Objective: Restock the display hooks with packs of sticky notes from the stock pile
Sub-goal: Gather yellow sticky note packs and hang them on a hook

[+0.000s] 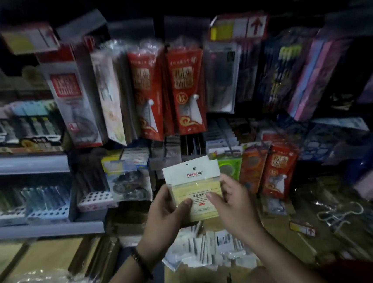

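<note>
I hold a small stack of yellow sticky-note packs (194, 181) with white header cards upright in front of the display. My left hand (164, 208) grips the stack's left edge, thumb on the front label. My right hand (230, 200) grips the right edge, its thumb also on the label. The packs sit just below a row of display hooks (175, 151) holding dark and white packs. A stock pile of flat white packs (204, 246) lies below my hands.
Red packs (186, 89) hang on hooks above. Orange and red packs (274, 169) and a green pack (230, 166) hang to the right. Shelves of pens (27, 202) stand at left. Loose metal hooks (338, 214) lie on cardboard at lower right.
</note>
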{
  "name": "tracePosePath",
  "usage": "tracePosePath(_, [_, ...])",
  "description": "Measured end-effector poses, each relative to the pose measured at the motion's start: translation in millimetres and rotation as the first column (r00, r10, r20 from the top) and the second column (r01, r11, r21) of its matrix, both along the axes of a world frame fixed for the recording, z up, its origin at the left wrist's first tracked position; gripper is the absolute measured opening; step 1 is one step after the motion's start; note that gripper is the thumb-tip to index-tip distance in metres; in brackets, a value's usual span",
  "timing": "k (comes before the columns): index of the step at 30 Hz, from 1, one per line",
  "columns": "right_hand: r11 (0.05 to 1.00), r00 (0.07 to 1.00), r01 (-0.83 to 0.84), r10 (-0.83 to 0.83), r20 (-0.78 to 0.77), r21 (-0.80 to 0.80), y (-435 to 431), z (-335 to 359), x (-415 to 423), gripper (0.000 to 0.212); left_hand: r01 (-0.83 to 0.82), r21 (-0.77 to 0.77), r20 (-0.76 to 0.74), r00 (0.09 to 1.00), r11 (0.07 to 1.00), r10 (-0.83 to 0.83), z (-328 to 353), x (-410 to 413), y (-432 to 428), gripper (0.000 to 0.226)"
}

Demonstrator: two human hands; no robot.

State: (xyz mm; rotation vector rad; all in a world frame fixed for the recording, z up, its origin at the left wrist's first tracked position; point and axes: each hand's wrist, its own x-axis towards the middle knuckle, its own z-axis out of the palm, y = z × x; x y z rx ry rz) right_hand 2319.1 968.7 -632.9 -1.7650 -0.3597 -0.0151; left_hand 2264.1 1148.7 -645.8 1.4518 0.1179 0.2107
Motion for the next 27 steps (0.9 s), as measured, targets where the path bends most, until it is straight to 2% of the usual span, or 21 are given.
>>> tracePosePath(6, [0.996,0.991,-0.011,-0.001,0.133,0.093,-5.7,81.4,-4.3,0.030,-0.059,0.064,0.162,0.986,0.996,0.048,83.7,-5.6,0.6,0.041])
tracePosePath(9, [0.987,0.981,-0.001,-0.031,0.192,0.163,-3.3,125.7,-3.0,0.050,-0.071,0.063,0.202,0.978,0.996,0.057,123.4,-2.8,1.7,0.048])
tracePosePath(12, [0.980,0.951,0.001,-0.062,0.303,0.197,-1.4,174.6,-5.1,0.067,-0.072,0.066,0.245,0.968,0.995,0.054,166.4,-2.2,6.9,0.036])
tracePosePath(15, [0.969,0.900,0.008,-0.114,0.420,0.246,-1.1,213.6,-0.3,0.062,-0.075,0.099,0.321,0.946,0.992,0.040,206.6,-1.8,20.9,0.026])
tracePosePath(20, [0.953,0.877,-0.041,-0.109,0.468,0.299,1.5,262.2,18.0,0.051,-0.152,0.133,0.416,0.906,0.979,0.084,266.1,1.4,38.1,0.025])
tracePosePath(24, [0.940,0.865,-0.066,-0.114,0.488,0.336,6.2,299.1,31.8,0.048,-0.302,0.148,0.547,0.818,0.942,0.177,309.1,8.3,49.5,0.027])
tracePosePath(27, [0.947,0.843,-0.027,-0.150,0.516,0.319,8.9,323.4,49.6,0.048,-0.380,0.102,0.620,0.747,0.919,0.240,335.9,11.0,62.8,0.023])
